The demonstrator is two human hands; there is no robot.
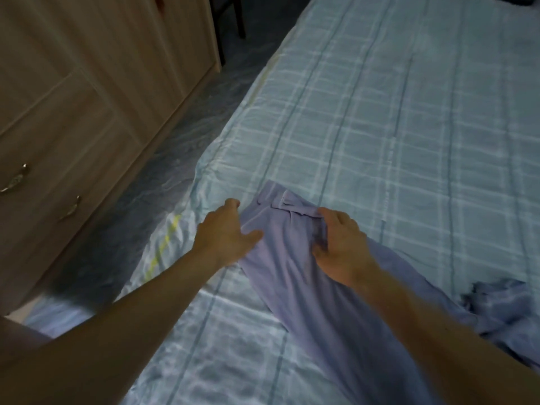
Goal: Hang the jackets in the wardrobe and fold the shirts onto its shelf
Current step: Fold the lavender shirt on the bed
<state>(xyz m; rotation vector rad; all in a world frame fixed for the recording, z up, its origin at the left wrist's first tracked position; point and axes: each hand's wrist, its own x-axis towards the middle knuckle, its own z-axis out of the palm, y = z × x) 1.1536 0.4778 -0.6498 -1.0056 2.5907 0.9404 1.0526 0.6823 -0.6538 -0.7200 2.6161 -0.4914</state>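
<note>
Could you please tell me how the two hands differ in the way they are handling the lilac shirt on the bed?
The left hand sits at the lilac shirt's left edge, partly over the checked bedspread; the right hand lies wholly on the shirt. The left reaches beside the collar; the right bunches cloth just below it. Both are palm-down, near the collar end.

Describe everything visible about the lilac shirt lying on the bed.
The lilac soft-fabric shirt lies spread lengthwise on the pale blue checked bedspread, its collar end pointing away from the person and its lower part bunched and crumpled at the right edge of the view. The cloth looks thin and slightly wrinkled. A small folded collar or placket shows near the top. The left hand grips its left edge, and the right hand presses and pinches the fabric just below the collar.
</note>
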